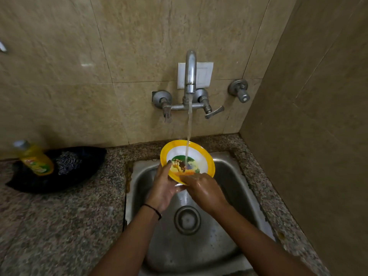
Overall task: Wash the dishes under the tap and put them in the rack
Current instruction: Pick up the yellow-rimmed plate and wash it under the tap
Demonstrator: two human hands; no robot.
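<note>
Both of my hands are on one plate (189, 156), held tilted over the sink (235, 176) with the stream from the tap (190, 72) landing on its printed middle. My left hand (164, 188) grips the near left rim, thumb on the face; my right hand (205, 191) presses wet fingers on the lower edge, rubbing or steadying, I cannot tell which.

Biggest risk, as I judge it: wet skin on a slick plate, so it could slide out and knock against the sink below my hands. Next, water striking the tilted face may spray onto the bench (59, 216) to my left. Smaller still, grime on the underside could go unwashed.

No rack shows anywhere, so I cannot say where the plate goes. Left of my hands, the soap bottle (34, 159) and scrubber (67, 163) on a dark cloth (49, 184) are blurred.
</note>
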